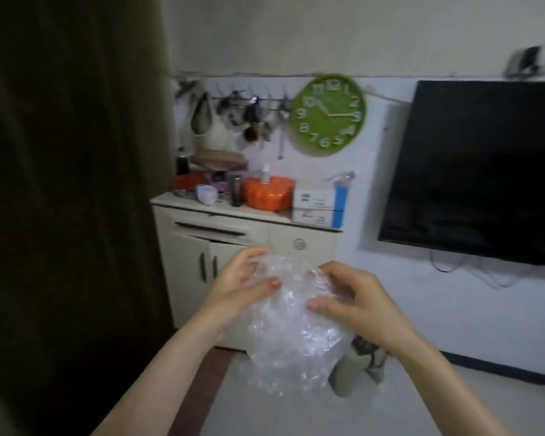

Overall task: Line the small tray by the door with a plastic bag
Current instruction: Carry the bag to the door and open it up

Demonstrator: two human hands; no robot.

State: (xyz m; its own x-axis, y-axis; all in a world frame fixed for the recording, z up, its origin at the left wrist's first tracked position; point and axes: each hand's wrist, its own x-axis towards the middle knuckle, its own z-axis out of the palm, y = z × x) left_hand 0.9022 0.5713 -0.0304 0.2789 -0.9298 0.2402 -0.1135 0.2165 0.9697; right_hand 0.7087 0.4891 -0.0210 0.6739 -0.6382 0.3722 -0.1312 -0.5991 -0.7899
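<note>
A crumpled clear plastic bag (293, 328) hangs in front of me at chest height. My left hand (243, 284) pinches its upper left edge between thumb and fingers. My right hand (350, 300) grips its upper right edge, thumb on the near side. The bag droops below both hands over the floor. No small tray and no door show in this view.
A white cabinet (233, 247) with a cluttered top stands straight ahead, an orange container (269, 193) on it. A green wall clock (328, 114) hangs above, a dark television (482, 171) to the right. A dark curtain (70, 184) fills the left. Something grey lies on the floor (356, 369).
</note>
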